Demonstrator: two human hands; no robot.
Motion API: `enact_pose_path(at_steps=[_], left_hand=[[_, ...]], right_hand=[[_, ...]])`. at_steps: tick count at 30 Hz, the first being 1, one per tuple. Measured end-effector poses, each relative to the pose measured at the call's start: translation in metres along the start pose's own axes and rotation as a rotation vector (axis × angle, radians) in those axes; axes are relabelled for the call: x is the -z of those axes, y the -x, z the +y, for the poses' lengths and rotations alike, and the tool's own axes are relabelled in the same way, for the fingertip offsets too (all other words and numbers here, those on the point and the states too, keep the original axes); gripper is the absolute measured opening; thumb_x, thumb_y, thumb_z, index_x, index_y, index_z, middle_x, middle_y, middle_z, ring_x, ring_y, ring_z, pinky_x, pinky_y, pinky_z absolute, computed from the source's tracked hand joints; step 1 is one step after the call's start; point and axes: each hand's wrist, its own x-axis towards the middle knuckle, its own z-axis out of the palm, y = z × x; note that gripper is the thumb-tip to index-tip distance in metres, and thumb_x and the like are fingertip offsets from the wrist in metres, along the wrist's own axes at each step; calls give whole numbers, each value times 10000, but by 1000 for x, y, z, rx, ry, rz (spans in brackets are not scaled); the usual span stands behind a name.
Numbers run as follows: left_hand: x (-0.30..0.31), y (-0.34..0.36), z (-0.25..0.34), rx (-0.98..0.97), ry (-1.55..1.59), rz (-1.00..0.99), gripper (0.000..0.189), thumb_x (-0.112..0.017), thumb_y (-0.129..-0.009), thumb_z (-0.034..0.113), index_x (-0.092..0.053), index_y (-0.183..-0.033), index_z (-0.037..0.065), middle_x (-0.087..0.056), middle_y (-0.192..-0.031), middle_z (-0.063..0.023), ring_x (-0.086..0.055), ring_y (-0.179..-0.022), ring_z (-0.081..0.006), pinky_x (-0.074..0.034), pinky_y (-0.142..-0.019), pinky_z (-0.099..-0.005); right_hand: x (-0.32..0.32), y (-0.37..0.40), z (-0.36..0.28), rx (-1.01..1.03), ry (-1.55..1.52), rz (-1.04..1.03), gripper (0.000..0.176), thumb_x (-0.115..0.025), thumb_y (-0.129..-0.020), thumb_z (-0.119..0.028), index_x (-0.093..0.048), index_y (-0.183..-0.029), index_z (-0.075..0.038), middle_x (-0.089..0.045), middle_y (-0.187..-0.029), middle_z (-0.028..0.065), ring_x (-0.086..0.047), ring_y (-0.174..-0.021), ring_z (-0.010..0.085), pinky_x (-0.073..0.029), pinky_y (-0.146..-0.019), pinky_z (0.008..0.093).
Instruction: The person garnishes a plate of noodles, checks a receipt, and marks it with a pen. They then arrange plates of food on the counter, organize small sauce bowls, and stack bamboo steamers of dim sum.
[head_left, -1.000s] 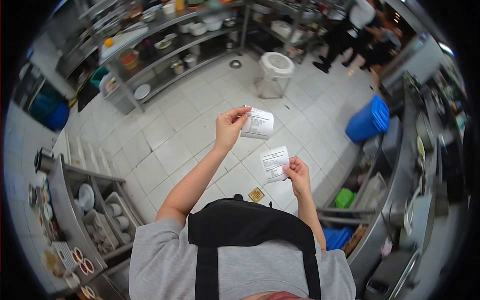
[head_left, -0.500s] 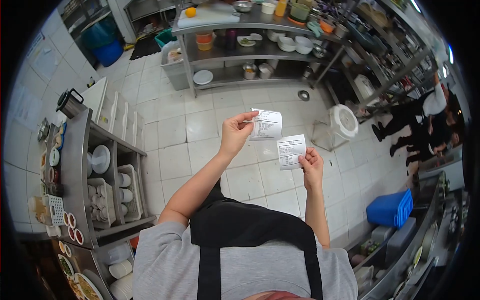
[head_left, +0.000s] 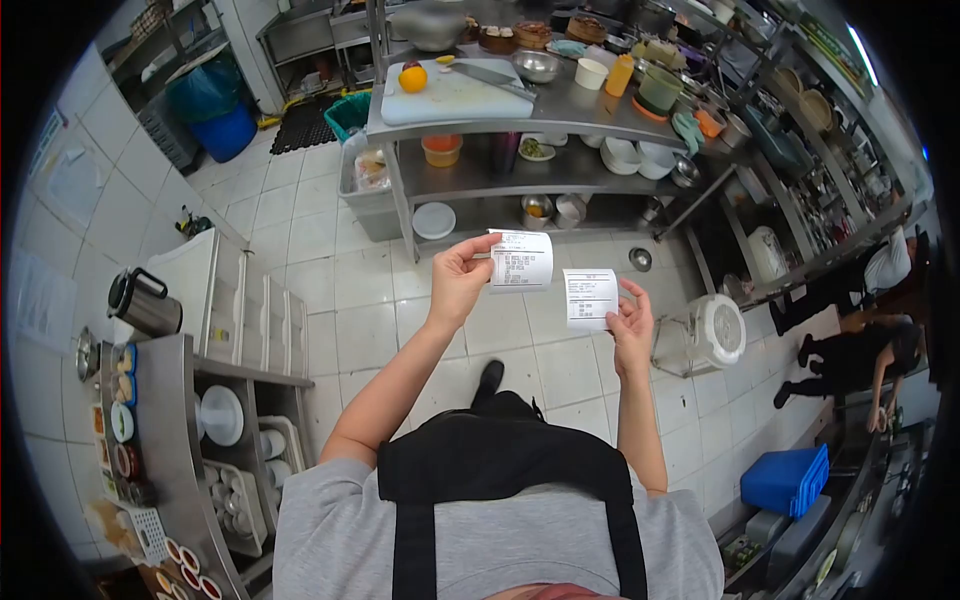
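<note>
Between the thumb and fingers of my left hand (head_left: 461,280) is a printed paper slip (head_left: 522,262), pinched at its left edge. My right hand (head_left: 631,325) pinches a second printed slip (head_left: 591,299) by its lower right edge. A small gap separates the two slips, the left one slightly higher. Both are held upright over the tiled floor, with their print facing me. The left slip curls a little at its edges.
Ahead stands a steel table (head_left: 620,115) with a white cutting board (head_left: 440,104), a knife (head_left: 490,77) and an orange (head_left: 413,79). A steel counter (head_left: 165,400) is at left. Right are a lidded white bucket (head_left: 718,330), a blue bin (head_left: 785,480) and people in dark clothes (head_left: 860,360).
The view has shifted forward, showing more of the steel table. The two slips have moved apart, no longer meeting at their corners. A shoe now shows below them.
</note>
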Motion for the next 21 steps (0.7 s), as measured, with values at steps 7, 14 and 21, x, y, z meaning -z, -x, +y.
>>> enact_pose_path(at_steps=[7,14,21], left_hand=[[45,-124,-22,-58,-3,99,276,-551,-768,-48,-579,-1042,-50,-624,-900,-86,-599,-770,-105,-487,-685,-222],[121,-211,-3,-120,-74,343,168,-589,-744,-48,-608,-909,-25,-601,-869,-42,-549,-749,-74,-423,-686,-190],[210,-256,1,-134,-107,532,137,-567,-767,-47,-639,-877,-11,-588,-923,-41,-541,-831,-96,-408,-754,-211]], right_hand=[[-12,-187,15,81,185,-80,320,-424,-722,131,-601,-969,32,-501,-1119,68,-558,-864,130,-487,-690,240],[-156,-460,-80,753,597,-352,363,-465,-630,18,-588,-971,-5,-590,-1001,143,-580,-882,252,-444,-767,307],[-378,-627,-237,904,247,-487,354,-456,-653,42,-615,-968,10,-608,-916,79,-548,-686,122,-432,-607,228]])
